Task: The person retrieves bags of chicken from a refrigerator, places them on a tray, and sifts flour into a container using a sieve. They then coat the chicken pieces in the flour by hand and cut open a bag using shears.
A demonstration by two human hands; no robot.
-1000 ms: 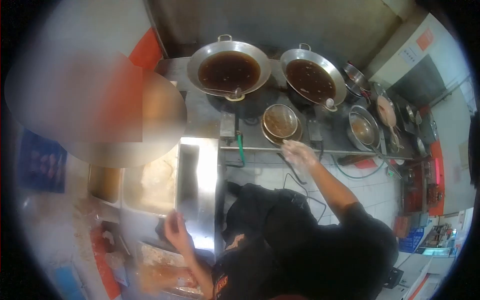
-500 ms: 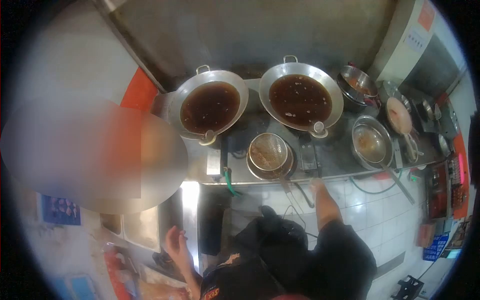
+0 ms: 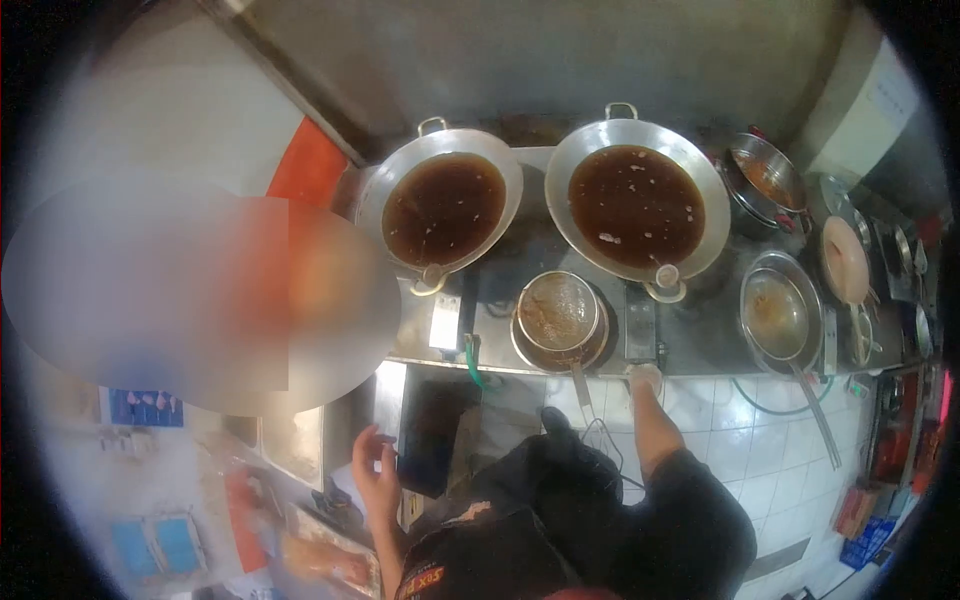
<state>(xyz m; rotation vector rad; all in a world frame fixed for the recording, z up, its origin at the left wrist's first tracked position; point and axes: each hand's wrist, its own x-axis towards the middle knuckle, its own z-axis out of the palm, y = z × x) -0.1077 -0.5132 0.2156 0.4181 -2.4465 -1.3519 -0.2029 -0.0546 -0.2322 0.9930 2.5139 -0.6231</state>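
My left hand (image 3: 376, 470) hangs low on the left, in front of the stove, with fingers apart and slightly curled and nothing in it. My right hand (image 3: 646, 380) is at the stove's front edge, just below a small metal box (image 3: 640, 325); its fingers are too small and blurred to make out. Between my hands, a long-handled mesh strainer (image 3: 558, 310) rests over a round pan (image 3: 583, 362) on the stove. Behind stand two large woks, the left wok (image 3: 505, 190) and the right wok (image 3: 712, 200), both holding dark brown liquid with small bits floating.
On the right, a second strainer (image 3: 778, 312) lies in a metal bowl (image 3: 755, 275), its handle jutting past the edge. A pot (image 3: 768, 180) stands behind it. A green hose (image 3: 473, 365) hangs at the front edge. A blurred patch covers the left side. White tiles (image 3: 735, 425) form the floor.
The view has shifted, so the woks and strainers sit further right. My left hand appears slightly higher and further right, its fingers still apart. My right hand stays at the stove's front edge.
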